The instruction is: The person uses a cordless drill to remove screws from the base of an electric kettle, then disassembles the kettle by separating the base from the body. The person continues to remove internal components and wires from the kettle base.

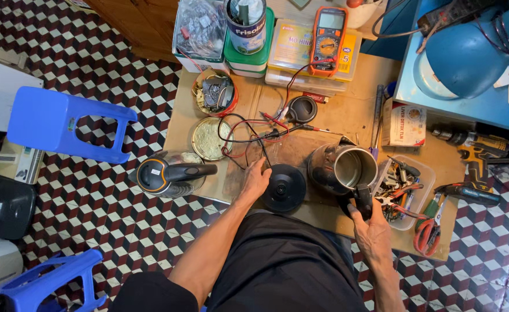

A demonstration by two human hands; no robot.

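I look down at a low brown cardboard-covered work surface (347,110). My left hand (255,180) rests on the edge of a round black kettle base (283,188) and touches its thin black cord. My right hand (370,228) grips the black handle of an open stainless steel electric kettle (347,169), which stands just right of the base. A second kettle with a black lid and handle (170,174) sits at the surface's left edge.
An orange multimeter (328,39) with red and black leads lies at the back on plastic boxes. A clear tub of tools (402,188), red-handled pliers (428,231), a yellow drill (474,151), tins, blue stools (63,124) and a blue lamp (468,52) surround me.
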